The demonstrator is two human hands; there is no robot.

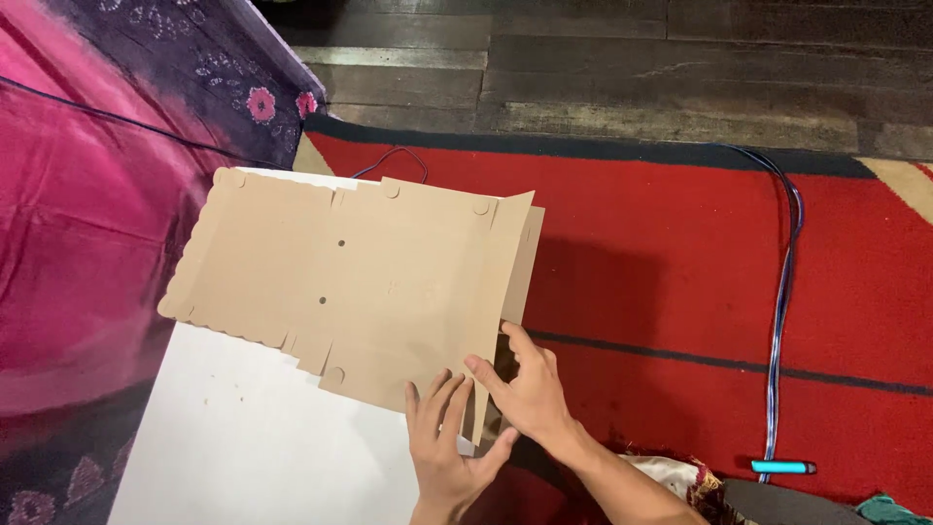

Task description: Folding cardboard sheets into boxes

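Observation:
A flat brown cardboard box blank point(360, 282) with scalloped edges and small holes lies on top of a white sheet point(253, 437). Its right side flap point(505, 262) is folded up. My left hand point(445, 447) rests on the blank's near edge, fingers spread and pointing away from me. My right hand point(530, 394) grips the lower end of the raised flap, with the thumb and fingers around its edge.
A red carpet point(680, 282) with a dark stripe lies under and to the right. Pink and purple patterned cloth point(87, 194) is at the left. A blue cable point(787, 292) runs down to a glowing cyan object point(782, 468). Dark wooden floor point(632, 68) lies beyond.

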